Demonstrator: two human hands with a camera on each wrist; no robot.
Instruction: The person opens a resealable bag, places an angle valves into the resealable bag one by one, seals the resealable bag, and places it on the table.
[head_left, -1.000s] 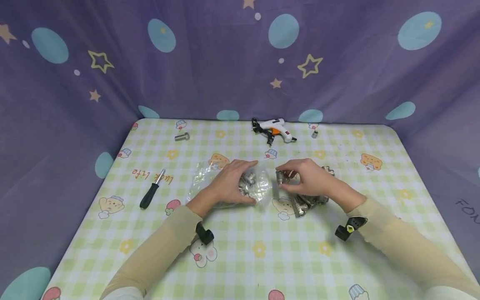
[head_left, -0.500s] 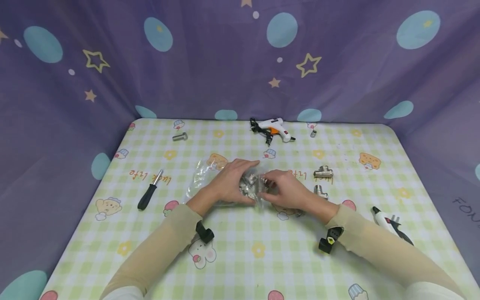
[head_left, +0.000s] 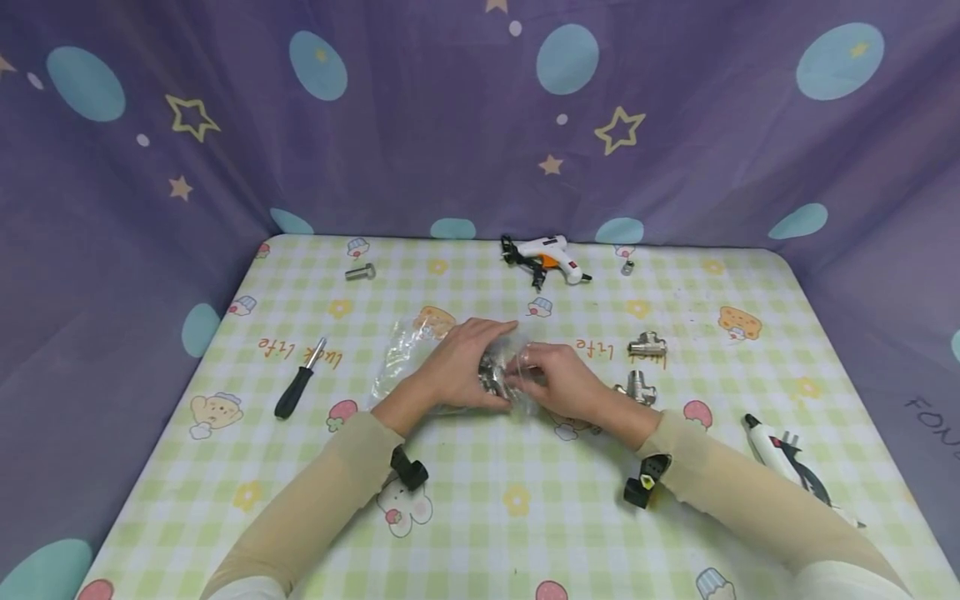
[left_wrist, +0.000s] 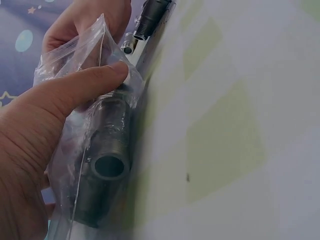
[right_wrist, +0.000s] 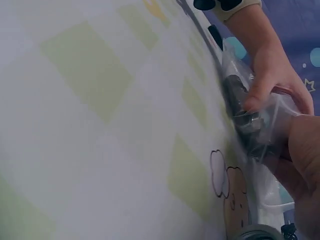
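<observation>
A clear plastic bag [head_left: 397, 358] with several metal pipe fittings [left_wrist: 110, 135] in it lies on the table. My left hand [head_left: 461, 367] grips it near its mouth, thumb [left_wrist: 95, 85] on the near side and fingers behind. My right hand [head_left: 558, 379] reaches into the mouth from the right, its fingertips among the fittings and partly hidden by plastic; I cannot tell whether they still hold a fitting. Right of this hand lie a tee fitting [head_left: 647, 344] and another fitting [head_left: 639, 387], with more metal partly hidden behind the forearm.
A black-handled screwdriver [head_left: 296, 387] lies at left, a bolt [head_left: 360, 272] behind it. At the back are a white glue gun [head_left: 551, 254] with its cord and a small metal piece [head_left: 627, 267]. A white and black tool [head_left: 783, 458] lies beside the right forearm.
My right hand has moved left from the loose fittings, carrying a metal fitting into the bag's mouth, and now reaches deeper. The tool by the right forearm has come into view. My left hand stays put.
</observation>
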